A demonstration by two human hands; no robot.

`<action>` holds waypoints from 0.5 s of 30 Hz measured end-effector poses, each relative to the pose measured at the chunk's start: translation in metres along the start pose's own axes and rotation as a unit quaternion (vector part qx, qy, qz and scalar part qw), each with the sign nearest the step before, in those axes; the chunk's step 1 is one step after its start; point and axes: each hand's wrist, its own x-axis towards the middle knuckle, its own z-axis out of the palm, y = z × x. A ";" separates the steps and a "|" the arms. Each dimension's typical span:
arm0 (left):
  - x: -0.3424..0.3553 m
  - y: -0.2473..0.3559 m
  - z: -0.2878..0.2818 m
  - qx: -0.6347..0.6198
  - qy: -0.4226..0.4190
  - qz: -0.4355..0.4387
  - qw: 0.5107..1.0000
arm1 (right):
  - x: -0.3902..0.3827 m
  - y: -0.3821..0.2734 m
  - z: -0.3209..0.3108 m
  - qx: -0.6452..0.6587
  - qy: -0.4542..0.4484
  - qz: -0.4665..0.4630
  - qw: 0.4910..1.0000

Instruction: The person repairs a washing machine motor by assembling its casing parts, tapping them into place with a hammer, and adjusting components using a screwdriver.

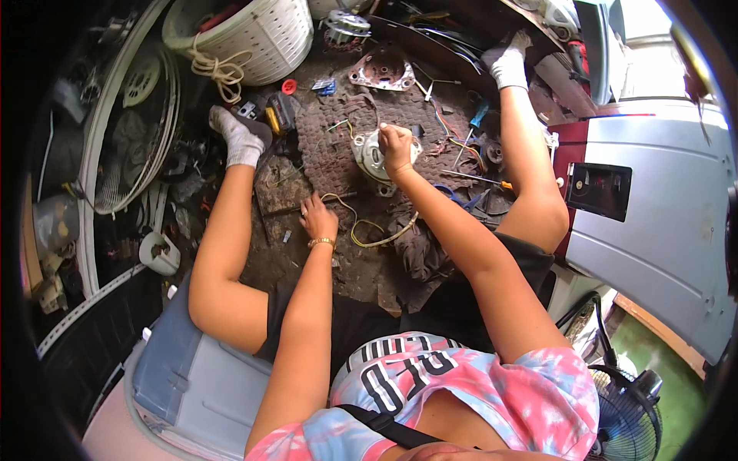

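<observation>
On the worn brown mat [327, 157] between my legs sits a round, pale metal motor housing [370, 159] with mounting lugs. My right hand [396, 146] is over its top, fingers curled together; whatever they pinch is too small or hidden to name. Lower and to the left, my left hand [317, 217] reaches down at the dirty floor beside a worn wooden board [280, 184], its fingers apart and nothing visible in them. A yellowish cable [355, 223] loops just right of that hand. Near the cable lies a dark crumpled rag [423, 250].
A screwdriver [480, 179] and loose coloured wires [461, 142] lie right of the housing. Beyond it are a metal bracket [383, 71], a motor part [346, 31] and a white basket [265, 42]. A yellow-black tool [278, 115] lies by my left foot. A metal panel [653, 230] stands at right.
</observation>
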 end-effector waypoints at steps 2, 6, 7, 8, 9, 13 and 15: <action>0.008 0.004 0.002 0.083 -0.027 0.085 0.992 | 0.018 0.007 -0.024 -0.076 -0.021 -0.051 0.996; 0.037 -0.004 -0.017 0.029 -0.198 0.249 0.948 | 0.031 -0.005 -0.043 -0.151 -0.002 -0.064 0.987; 0.033 -0.025 -0.028 0.003 -0.217 0.237 0.947 | 0.014 -0.013 -0.022 -0.232 0.013 -0.099 0.967; 0.032 -0.029 -0.040 -0.029 -0.231 0.237 0.943 | 0.007 -0.025 -0.015 -0.281 0.039 -0.174 0.943; 0.034 -0.010 -0.053 -0.059 -0.236 0.227 0.943 | 0.003 -0.034 -0.022 -0.335 0.069 -0.251 0.905; 0.040 0.073 -0.119 -0.504 0.096 0.131 0.848 | -0.028 -0.050 -0.038 -0.275 0.023 -0.106 0.955; 0.031 0.126 -0.159 -0.707 -0.079 0.004 0.702 | -0.051 -0.048 -0.053 -0.182 -0.176 -0.008 0.967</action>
